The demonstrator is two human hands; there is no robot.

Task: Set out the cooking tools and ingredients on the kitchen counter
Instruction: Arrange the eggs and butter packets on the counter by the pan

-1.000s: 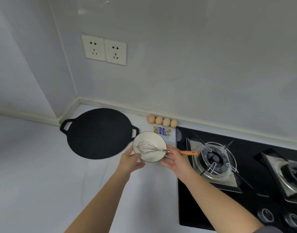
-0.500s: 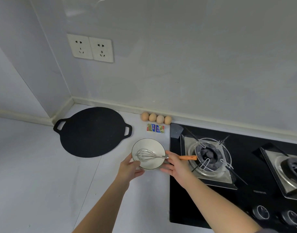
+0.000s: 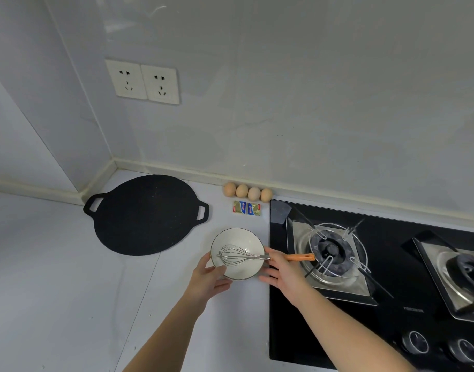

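Head view, looking down at a grey worktop [image 3: 55, 277]. At lower centre a white bowl [image 3: 245, 237] sits just left of the black hob [image 3: 391, 304], between both hands. A wire whisk [image 3: 234, 255] lies inside it, its orange handle sticking out over the right rim towards the nearest burner [image 3: 331, 251].

The left hand [image 3: 207, 281] has a pinching grip, with the thumb over the bowl's near-left rim and the fingers low against its side. The right hand [image 3: 282, 273] has a spread grip: its fingers lie straight against the right wall and its thumb is close to the whisk's neck. Whether the thumb touches the whisk cannot be told.

Already laid out are a black two-handled pan [image 3: 145, 214] at centre left, four eggs [image 3: 248, 191] in a row along the wall, and two small foil packets [image 3: 247, 208] just below them.

Step in hand, by judgement, is placing the bowl and whisk, with the layout nearly complete. The next move calls for both hands to let go evenly and lift away without catching the overhanging handle, which could tip the whisk out.
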